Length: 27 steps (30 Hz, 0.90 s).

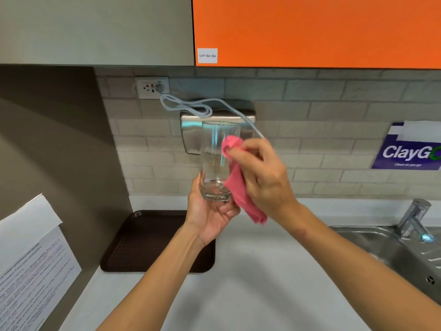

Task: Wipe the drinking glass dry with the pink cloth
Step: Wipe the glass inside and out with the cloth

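A tall clear drinking glass [218,158] is held upright above the white counter, mouth up. My left hand [210,215] cups its thick base from below, with the thumb on the left side and the fingertips under the bottom. My right hand [265,173] grips the pink cloth [237,185] and presses it against the glass's right outer wall. The cloth's top bunches near mid-height of the glass and its tail hangs down past the base.
A dark brown tray [143,247] lies on the white counter [250,271] below my left arm. A steel sink [386,249] with a tap [415,218] is at right. Behind the glass hang a steel wall unit [191,130] and a socket's white cable [186,106]. Papers [31,259] hang at left.
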### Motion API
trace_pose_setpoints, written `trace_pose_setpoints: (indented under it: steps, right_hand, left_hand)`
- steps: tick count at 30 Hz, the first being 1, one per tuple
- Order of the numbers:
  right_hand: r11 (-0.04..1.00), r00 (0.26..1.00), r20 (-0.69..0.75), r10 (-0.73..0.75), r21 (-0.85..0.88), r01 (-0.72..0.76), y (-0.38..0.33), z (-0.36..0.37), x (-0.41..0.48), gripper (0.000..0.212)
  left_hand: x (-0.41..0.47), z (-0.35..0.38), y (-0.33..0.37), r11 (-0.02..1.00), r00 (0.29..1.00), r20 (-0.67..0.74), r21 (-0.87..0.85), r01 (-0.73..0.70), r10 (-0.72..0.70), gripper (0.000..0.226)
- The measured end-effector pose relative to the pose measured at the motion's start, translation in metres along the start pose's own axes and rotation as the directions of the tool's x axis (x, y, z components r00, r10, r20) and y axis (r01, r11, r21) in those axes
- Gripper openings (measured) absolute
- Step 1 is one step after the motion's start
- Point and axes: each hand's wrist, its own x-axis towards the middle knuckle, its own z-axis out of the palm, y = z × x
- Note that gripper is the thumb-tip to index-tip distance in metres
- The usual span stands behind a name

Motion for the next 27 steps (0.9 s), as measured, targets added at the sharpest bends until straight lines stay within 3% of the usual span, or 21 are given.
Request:
trace_pose_setpoints:
  steps: [4, 6, 8, 11, 13, 16, 18, 21, 24, 27]
  right_hand:
    - [1.000, 0.996, -0.086, 0.004, -0.013, -0.005, -0.001, -0.007, 0.031, 0.031]
    - [0.995, 0.997, 0.021, -0.071, -0.070, 0.072, -0.009, -0.004, 0.015, 0.034]
    - [0.974, 0.965, 0.218, -0.149, -0.135, 0.181, -0.014, 0.001, -0.011, 0.032]
    - [0.971, 0.926, 0.371, -0.066, -0.190, 0.145, -0.009, 0.002, -0.020, 0.020]
    - [0.966, 0.944, 0.321, -0.079, -0.207, 0.152, -0.006, -0.009, 0.001, 0.019]
    - [0.912, 0.982, 0.083, -0.170, -0.365, 0.189, 0.000, -0.022, 0.043, 0.023]
    - [0.896, 0.979, 0.055, -0.196, -0.396, 0.202, 0.003, -0.017, 0.050, 0.019]
    - [0.940, 0.955, 0.250, -0.161, -0.256, 0.225, 0.002, -0.003, 0.022, 0.012]
    - [0.915, 0.862, 0.433, -0.264, -0.170, 0.365, -0.007, 0.000, -0.013, 0.010]
    - [0.847, 0.858, 0.356, -0.369, -0.251, 0.468, -0.001, -0.008, -0.006, 0.018]
  left_hand:
    - [0.003, 0.007, 0.001, 1.000, 1.000, -0.011, 0.010, -0.008, 0.008, 0.068]
    - [0.003, 0.009, 0.003, 0.999, 0.999, -0.013, 0.011, -0.045, 0.045, 0.069]
    - [0.002, 0.008, 0.002, 0.998, 0.998, -0.035, 0.010, -0.061, 0.061, 0.068]
    - [0.000, 0.008, 0.001, 0.999, 0.995, -0.089, 0.019, -0.048, 0.049, 0.070]
    - [0.000, 0.012, 0.000, 0.999, 0.994, -0.094, 0.021, -0.050, 0.051, 0.068]
    - [0.001, 0.018, -0.004, 1.000, 0.991, -0.134, 0.011, -0.018, 0.019, 0.065]
    - [0.003, 0.021, -0.008, 1.000, 0.993, -0.120, -0.008, -0.019, 0.018, 0.065]
    - [0.003, 0.023, -0.007, 0.998, 0.996, -0.077, -0.029, -0.053, 0.050, 0.063]
    - [0.000, 0.018, -0.006, 0.996, 0.997, -0.058, -0.066, -0.064, 0.060, 0.066]
    - [0.000, 0.021, -0.005, 0.996, 0.997, -0.052, -0.073, -0.059, 0.055, 0.065]
